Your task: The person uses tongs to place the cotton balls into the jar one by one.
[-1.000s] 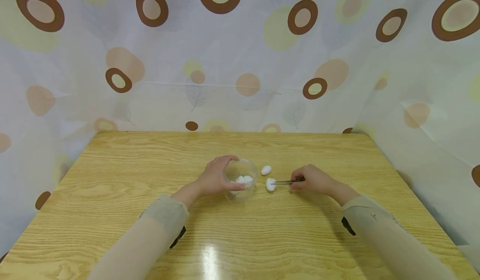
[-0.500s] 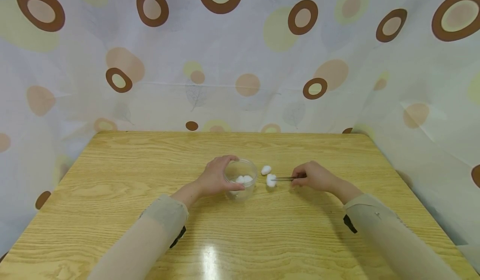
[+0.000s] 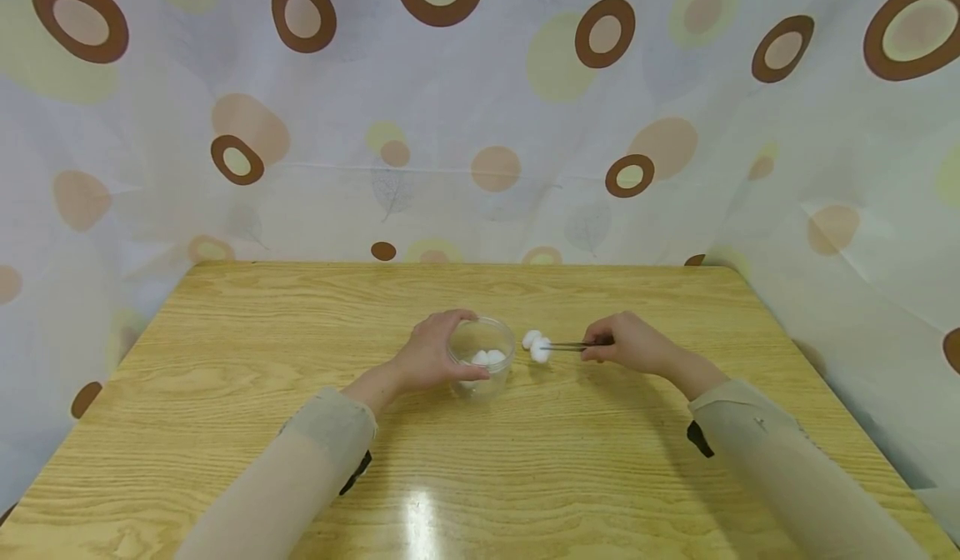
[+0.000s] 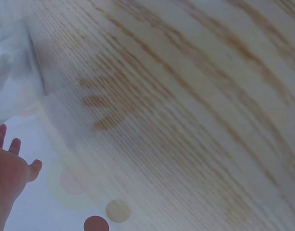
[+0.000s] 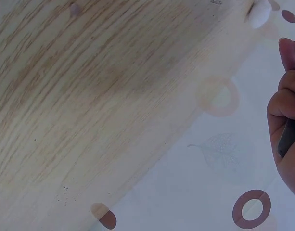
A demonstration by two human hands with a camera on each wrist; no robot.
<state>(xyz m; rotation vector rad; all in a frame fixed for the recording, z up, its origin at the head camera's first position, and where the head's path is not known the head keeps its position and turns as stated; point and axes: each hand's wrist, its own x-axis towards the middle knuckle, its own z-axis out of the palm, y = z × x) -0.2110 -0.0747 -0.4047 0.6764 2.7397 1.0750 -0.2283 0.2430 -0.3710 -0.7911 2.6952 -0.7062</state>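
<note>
The tweezers (image 3: pixel 566 347), pinched in the right hand (image 3: pixel 626 343), appear to hold 1 white ball (image 3: pixel 540 351) at their tips, right of the cup (image 3: pixel 487 387). A loose ball (image 3: pixel 531 338) sits just behind it on the far side; the 2 overlap in the head view, and I cannot tell whether they touch. If they do, a sideways nudge could knock the held ball free or push the loose ball away across the table (image 3: pixel 525 477). The ball looks soft, so too light a squeeze would probably let it slip, and too hard a squeeze could dent it or make it spring out. The left hand (image 3: pixel 438 352) grips the cup with its thumb at the near rim and fingers on the far side; a jerk there might tip out the 2 balls inside (image 3: pixel 495 358).
</note>
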